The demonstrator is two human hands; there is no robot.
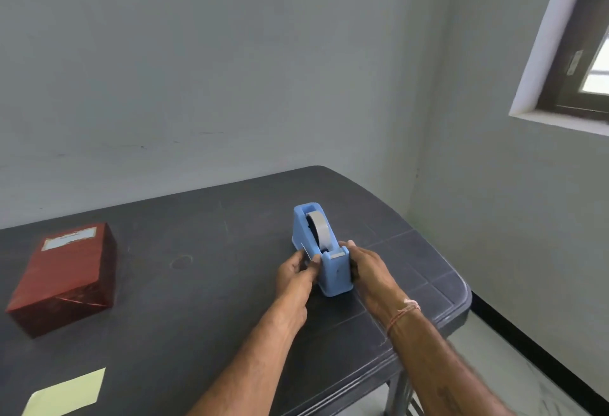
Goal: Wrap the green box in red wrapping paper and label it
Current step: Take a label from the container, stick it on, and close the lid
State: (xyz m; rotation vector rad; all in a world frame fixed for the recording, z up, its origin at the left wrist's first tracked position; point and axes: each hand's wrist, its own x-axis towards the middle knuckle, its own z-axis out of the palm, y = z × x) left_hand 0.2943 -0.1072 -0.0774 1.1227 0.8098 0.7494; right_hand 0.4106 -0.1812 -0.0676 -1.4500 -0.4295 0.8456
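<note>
Red-wrapped box [64, 279]: far left on the dark table [204, 300], fully papered, pale label [70, 239] on top; the job looks nearly done. Blue tape dispenser [324, 251]: centre-right. Left hand [298, 272] pinches a tape strip; right hand [367, 270] clasps the dispenser. Yellow paper [67, 392]: near left.

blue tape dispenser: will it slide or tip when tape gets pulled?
Probably slides rather than tips: the dispenser has a long, low base flat on the smooth table. The right hand braces its near end while the left hand pinches a tape strip, which hints it isn't heavy enough to stay put. Rigid plastic, unlikely to flex.
</note>
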